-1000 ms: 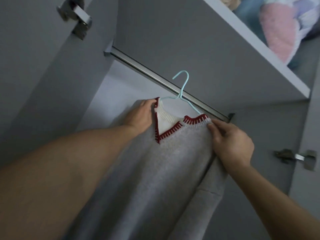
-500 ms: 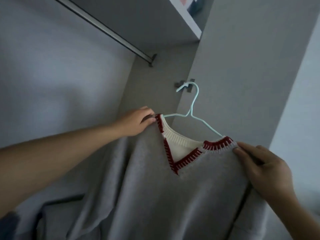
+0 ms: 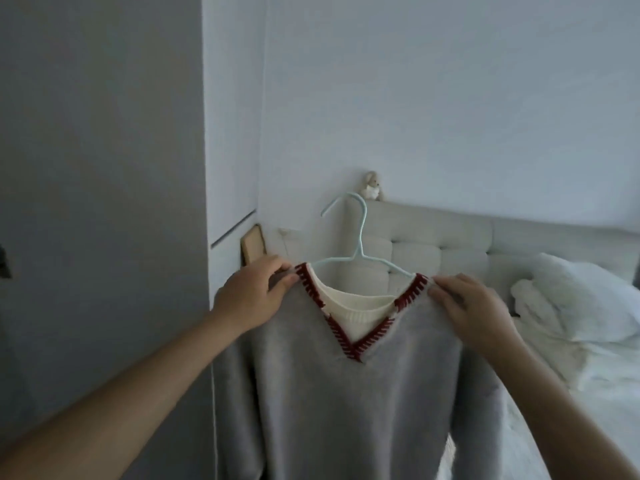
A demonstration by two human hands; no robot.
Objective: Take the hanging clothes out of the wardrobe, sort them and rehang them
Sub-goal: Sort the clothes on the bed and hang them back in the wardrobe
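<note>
My left hand [image 3: 251,299] pinching grey sweater [image 3: 349,403] shoulder, right hand [image 3: 472,311] pinching the other, blue hanger [image 3: 358,251] inside, bed [image 3: 571,362] far right.

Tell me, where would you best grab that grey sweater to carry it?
Probably by its two shoulders, from the sides, as now: the left hand and right hand pinch the grey sweater where the pale blue hanger spreads it. That keeps it flat and level, and the hook stays free.

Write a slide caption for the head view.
Both hands hold a grey sweater on its hanger.
</note>
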